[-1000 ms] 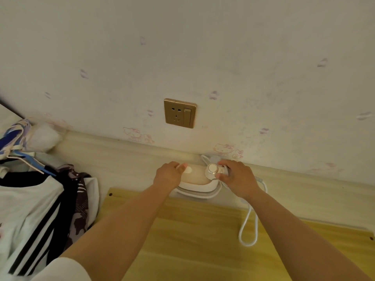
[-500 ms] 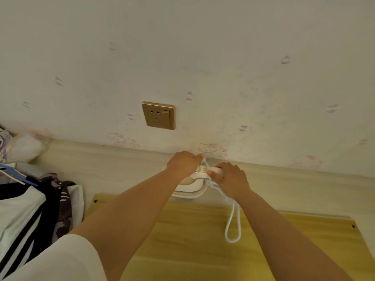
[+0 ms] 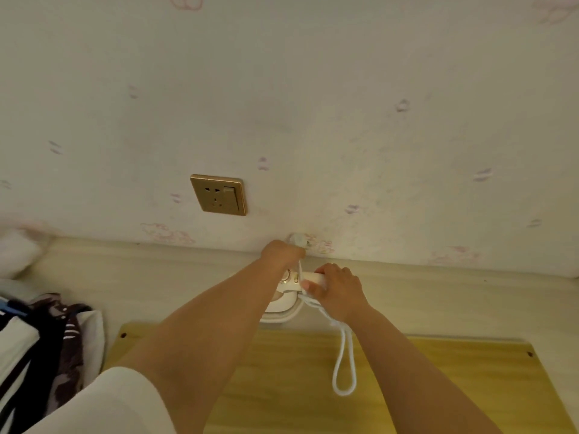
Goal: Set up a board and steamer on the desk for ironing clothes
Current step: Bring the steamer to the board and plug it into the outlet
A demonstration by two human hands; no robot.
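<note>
A white steamer (image 3: 283, 303) stands on the pale desk (image 3: 175, 277) near the wall, just behind a yellow wooden board (image 3: 282, 386) that lies flat on the desk. My right hand (image 3: 336, 288) grips the steamer's white handle. My left hand (image 3: 282, 253) is raised above the steamer and holds the white plug (image 3: 299, 239) of its cord. The white cord (image 3: 343, 364) runs down from under my right hand and loops over the board.
A gold wall socket with a switch (image 3: 218, 194) sits on the wall up and left of my hands. Black-and-white striped clothes (image 3: 37, 355) lie piled at the desk's left. A white soft item (image 3: 15, 252) rests at the far left.
My left hand has left the steamer's front, taken the plug and lifted it toward the wall. My right hand has shifted its grip along the handle. My head has tilted up.
</note>
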